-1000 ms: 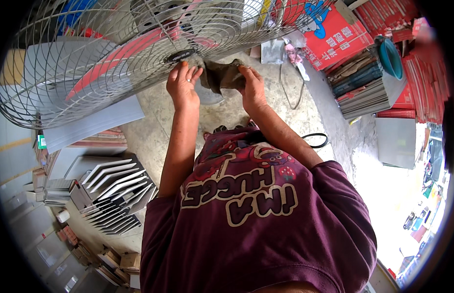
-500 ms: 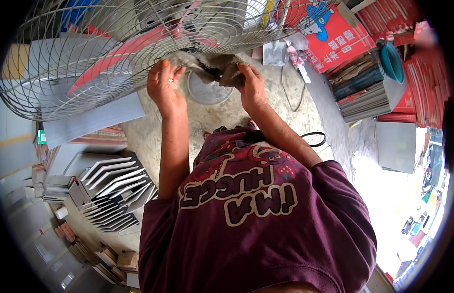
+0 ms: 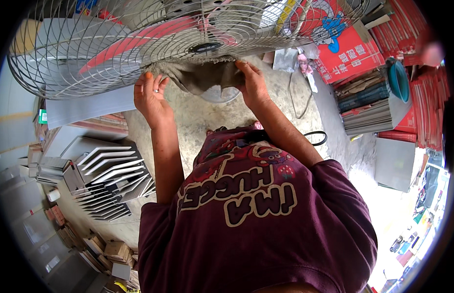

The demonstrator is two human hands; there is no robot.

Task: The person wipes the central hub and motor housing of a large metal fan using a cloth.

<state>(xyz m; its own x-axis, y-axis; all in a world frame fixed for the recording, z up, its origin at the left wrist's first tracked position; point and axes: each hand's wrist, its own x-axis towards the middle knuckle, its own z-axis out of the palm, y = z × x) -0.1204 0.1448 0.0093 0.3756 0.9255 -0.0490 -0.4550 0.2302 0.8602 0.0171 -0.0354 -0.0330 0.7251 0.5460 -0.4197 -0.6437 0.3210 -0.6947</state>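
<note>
A worn grey-brown cloth (image 3: 197,80) hangs spread between my two hands, just below a large wire-guarded fan (image 3: 206,47) with pink-red blades. My left hand (image 3: 152,100), with a ring on one finger, pinches the cloth's left end close to the guard. The other end is gripped between the thumb and fingers of my right hand (image 3: 254,88). Under the cloth a round light-grey basin (image 3: 222,94) stands on the floor, its far part hidden by the fabric.
At left stands a rack of white-edged boards (image 3: 109,168), with wood blocks (image 3: 117,250) nearer me. A red carton (image 3: 351,53), book-like stacks (image 3: 366,105) and a teal basin (image 3: 399,80) line the right. A thin cord (image 3: 292,97) lies on the concrete floor.
My hands have moved apart, the left one going left and slightly down. The bunched cloth is now stretched out wider and covers more of the basin. The fan sits higher and further right in view.
</note>
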